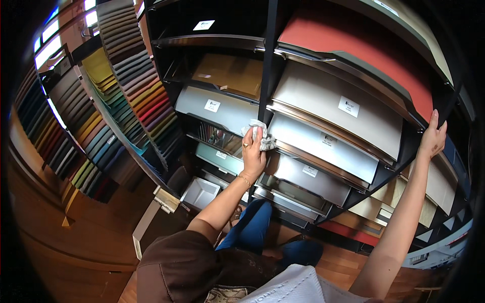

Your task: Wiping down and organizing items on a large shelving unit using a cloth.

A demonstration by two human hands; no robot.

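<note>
My left hand (255, 155) is closed on a crumpled white and grey cloth (260, 135), holding it against the black upright between two columns of shelves. A ring and a thin bracelet show on this hand and wrist. Far to the right, my right hand (433, 137) grips the black shelf post (451, 101) at the end of the rack. A red sample panel (353, 55) lies just left of those fingers. Beside the cloth sit a pale grey panel (222, 108) and a silvery-blue panel (323, 146), each bearing a white label.
More panels, such as a beige one (323, 91), lie on slanted shelves. Rows of coloured fabric swatches (146, 96) hang at the left. A grey box-shaped bin (199, 194) stands low beside a pale wooden edge (166, 199). My legs stand close to the rack.
</note>
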